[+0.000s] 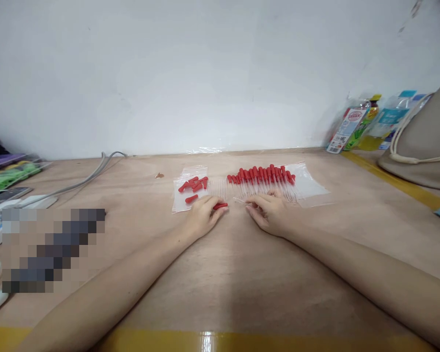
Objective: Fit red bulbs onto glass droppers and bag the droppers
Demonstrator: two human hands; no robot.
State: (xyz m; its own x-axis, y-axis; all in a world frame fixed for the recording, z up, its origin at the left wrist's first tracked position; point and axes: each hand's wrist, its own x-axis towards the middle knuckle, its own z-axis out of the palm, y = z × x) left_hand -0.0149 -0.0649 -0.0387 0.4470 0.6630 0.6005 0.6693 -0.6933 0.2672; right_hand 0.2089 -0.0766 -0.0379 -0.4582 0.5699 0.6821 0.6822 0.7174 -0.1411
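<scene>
Pinching, left hand (pixel 203 216) holds a likely squashy dropper bulb (pixel 221 206), right hand (pixel 274 213), at three o'clock, a likely fragile pipette tube (pixel 239 200), best gripped mid-shaft.

On the brown counter (pixel 190 293) there lie two plastic bags (pixel 313 185), thin clear tubes (pixel 219 188) between them, and a grey cable (pixel 78 181).
</scene>
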